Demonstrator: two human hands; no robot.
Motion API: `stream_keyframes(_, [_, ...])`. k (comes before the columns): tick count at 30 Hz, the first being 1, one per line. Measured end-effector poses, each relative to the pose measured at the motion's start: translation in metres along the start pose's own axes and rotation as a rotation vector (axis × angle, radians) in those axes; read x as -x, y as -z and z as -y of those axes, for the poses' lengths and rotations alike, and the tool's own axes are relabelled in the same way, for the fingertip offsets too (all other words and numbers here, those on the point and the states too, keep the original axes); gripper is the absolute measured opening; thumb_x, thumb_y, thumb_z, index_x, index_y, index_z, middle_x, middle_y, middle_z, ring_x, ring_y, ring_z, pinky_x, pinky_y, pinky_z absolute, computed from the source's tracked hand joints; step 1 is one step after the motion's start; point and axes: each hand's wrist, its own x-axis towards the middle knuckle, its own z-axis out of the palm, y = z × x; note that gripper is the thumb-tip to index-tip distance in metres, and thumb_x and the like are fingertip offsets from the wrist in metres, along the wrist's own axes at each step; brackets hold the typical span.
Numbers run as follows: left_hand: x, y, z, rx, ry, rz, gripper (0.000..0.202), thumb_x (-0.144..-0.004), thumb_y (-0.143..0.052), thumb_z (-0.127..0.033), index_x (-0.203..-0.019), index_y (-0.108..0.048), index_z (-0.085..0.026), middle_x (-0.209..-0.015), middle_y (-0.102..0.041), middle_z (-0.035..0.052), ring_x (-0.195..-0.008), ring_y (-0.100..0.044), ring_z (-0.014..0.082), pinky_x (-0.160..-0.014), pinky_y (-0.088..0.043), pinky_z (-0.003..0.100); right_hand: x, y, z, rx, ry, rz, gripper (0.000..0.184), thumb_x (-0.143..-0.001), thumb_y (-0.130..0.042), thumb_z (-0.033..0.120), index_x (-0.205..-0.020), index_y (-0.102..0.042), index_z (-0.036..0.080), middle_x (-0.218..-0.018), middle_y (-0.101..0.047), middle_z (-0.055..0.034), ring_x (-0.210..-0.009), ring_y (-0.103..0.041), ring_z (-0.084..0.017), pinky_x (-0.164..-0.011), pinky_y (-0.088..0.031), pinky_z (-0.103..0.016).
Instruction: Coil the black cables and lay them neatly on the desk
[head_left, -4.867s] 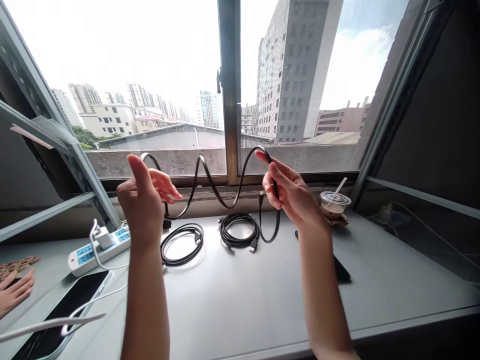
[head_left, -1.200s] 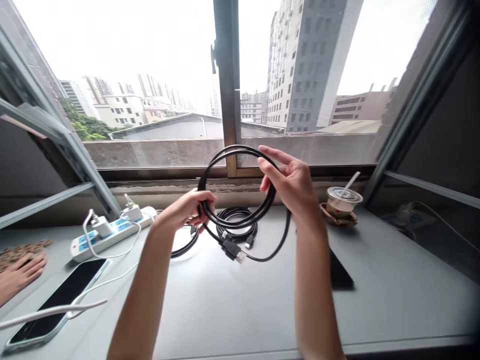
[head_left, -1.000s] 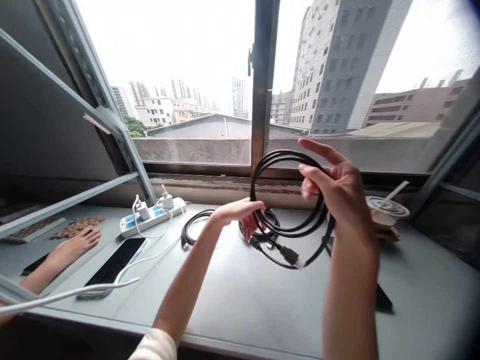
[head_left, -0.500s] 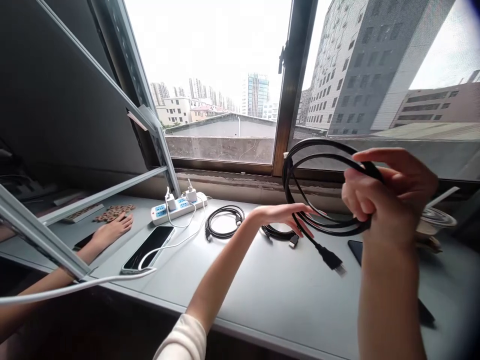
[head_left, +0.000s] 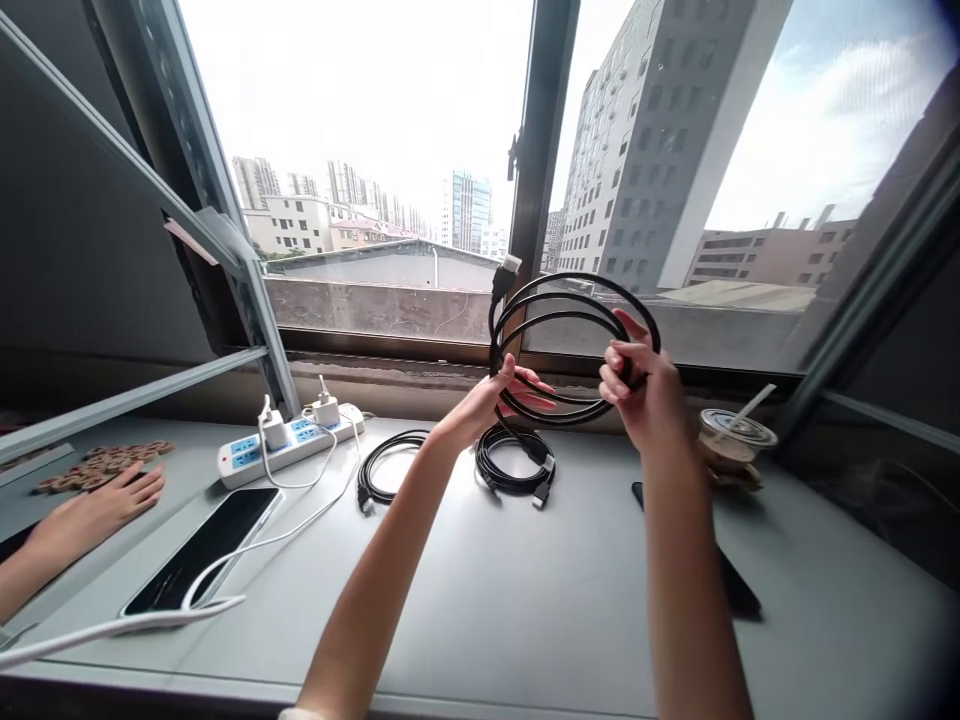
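Note:
Held up above the desk is a coiled black HDMI cable (head_left: 571,296), its loops upright in front of the window. My right hand (head_left: 634,365) is closed around the right side of the coil. At the left side of the loops, my left hand (head_left: 480,405) has its thumb raised and its fingers stretched out among the strands. One plug (head_left: 504,280) sticks up at the coil's upper left. Below, a second coiled black cable (head_left: 517,485) lies on the desk. Partly behind my left forearm rests another coiled cable (head_left: 375,455).
A power strip (head_left: 247,460) with white chargers stands at the back left, near a phone (head_left: 199,550) with a white cable across it. A lidded cup (head_left: 739,435) and a dark flat object (head_left: 739,590) are on the right. Another person's hand (head_left: 112,510) rests at far left.
The view has turned rightward. The coil is now more face-on, with a plug pointing up at its upper left. My left hand has turned thumb-up at the loops; my right hand keeps its hold.

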Motion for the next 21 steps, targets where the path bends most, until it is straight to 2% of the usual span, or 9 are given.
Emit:
stream_keyframes(2, [-0.002,0.0,0.0,0.072,-0.068,-0.077,0.047,-0.078,-0.05,-0.062,-0.077,-0.048,-0.015,-0.086,-0.068,0.0091,-0.083,-0.066,0.0216,-0.078,-0.049,0.031,-0.004,0.0,-0.008,0.022,-0.027,-0.004,0.043,-0.061,-0.063,0.024,-0.103,-0.054,0.023,-0.056,-0.047,0.0099,-0.035,-0.036,-0.002,-0.033,-0.032,-0.015])
stream_keyframes(3, [-0.002,0.0,-0.002,0.1,-0.094,-0.108,0.046,-0.079,-0.05,-0.061,-0.072,-0.044,-0.016,-0.073,-0.067,0.0054,-0.079,-0.067,0.0205,-0.076,-0.049,0.03,-0.006,0.0,-0.011,0.058,-0.026,-0.019,0.046,-0.061,-0.063,0.025,-0.106,-0.052,0.023,-0.058,-0.05,0.0095,-0.036,-0.039,-0.003,-0.035,-0.035,-0.016])
stream_keyframes(5, [0.0,0.001,-0.007,0.107,-0.112,-0.16,0.046,-0.08,-0.05,-0.06,-0.067,-0.038,-0.018,-0.045,-0.05,-0.0042,-0.067,-0.067,0.0188,-0.067,-0.051,0.026,-0.007,-0.001,-0.018,0.187,0.028,-0.059,0.054,-0.063,-0.064,0.027,-0.114,-0.046,0.023,-0.061,-0.052,0.0094,-0.038,-0.044,-0.005,-0.038,-0.041,-0.018])
stream_keyframes(7, [0.005,0.003,-0.014,0.03,-0.106,-0.193,0.044,-0.08,-0.05,-0.06,-0.068,-0.039,-0.019,-0.034,-0.028,-0.0101,-0.054,-0.064,0.0178,-0.056,-0.05,0.023,-0.007,-0.002,-0.022,0.369,0.129,-0.094,0.062,-0.064,-0.066,0.03,-0.121,-0.042,0.024,-0.064,-0.054,0.0091,-0.037,-0.048,-0.006,-0.037,-0.044,-0.02])
stream_keyframes(9, [0.012,0.003,-0.023,-0.099,-0.104,-0.221,0.042,-0.08,-0.05,-0.059,-0.073,-0.044,-0.018,-0.032,-0.022,-0.0117,-0.043,-0.059,0.0163,-0.045,-0.046,0.02,-0.007,-0.002,-0.025,0.54,0.215,-0.102,0.063,-0.065,-0.067,0.032,-0.123,-0.045,0.023,-0.066,-0.055,0.0075,-0.036,-0.049,-0.007,-0.035,-0.043,-0.02])
stream_keyframes(11, [0.018,0.0,-0.03,-0.189,-0.13,-0.247,0.036,-0.081,-0.054,-0.053,-0.08,-0.048,-0.017,-0.034,-0.026,-0.0121,-0.034,-0.051,0.0125,-0.036,-0.038,0.017,-0.006,-0.003,-0.027,0.649,0.258,-0.073,0.055,-0.066,-0.068,0.034,-0.117,-0.053,0.021,-0.071,-0.058,0.0041,-0.035,-0.048,-0.007,-0.032,-0.042,-0.02])
stream_keyframes(15, [0.027,-0.01,-0.039,-0.196,-0.19,-0.298,0.023,-0.083,-0.058,-0.037,-0.093,-0.051,-0.018,-0.038,-0.032,-0.0127,-0.025,-0.032,0.0047,-0.026,-0.018,0.014,0.0,-0.007,-0.023,0.682,0.354,-0.012,0.045,-0.067,-0.07,0.036,-0.108,-0.062,0.02,-0.073,-0.059,0.0021,-0.035,-0.041,-0.004,-0.028,-0.036,-0.017])
stream_keyframes(19, [0.031,-0.014,-0.042,-0.182,-0.208,-0.282,0.033,-0.079,-0.064,-0.035,-0.106,-0.049,-0.023,-0.04,-0.035,-0.0135,-0.026,-0.028,0.0031,-0.026,-0.018,0.013,0.008,-0.009,-0.014,0.71,0.4,0.005,0.045,-0.069,-0.07,0.037,-0.112,-0.062,0.025,-0.071,-0.057,0.0035,-0.035,-0.041,-0.004,-0.028,-0.036,-0.017])
stream_keyframes(21, [0.033,-0.014,-0.042,-0.198,-0.212,-0.246,0.035,-0.076,-0.067,-0.036,-0.105,-0.052,-0.023,-0.04,-0.036,-0.013,-0.026,-0.03,0.0031,-0.027,-0.019,0.013,0.009,-0.008,-0.013,0.741,0.382,0.01,0.045,-0.069,-0.07,0.039,-0.111,-0.062,0.025,-0.071,-0.058,0.0027,-0.036,-0.045,-0.005,-0.028,-0.037,-0.017])
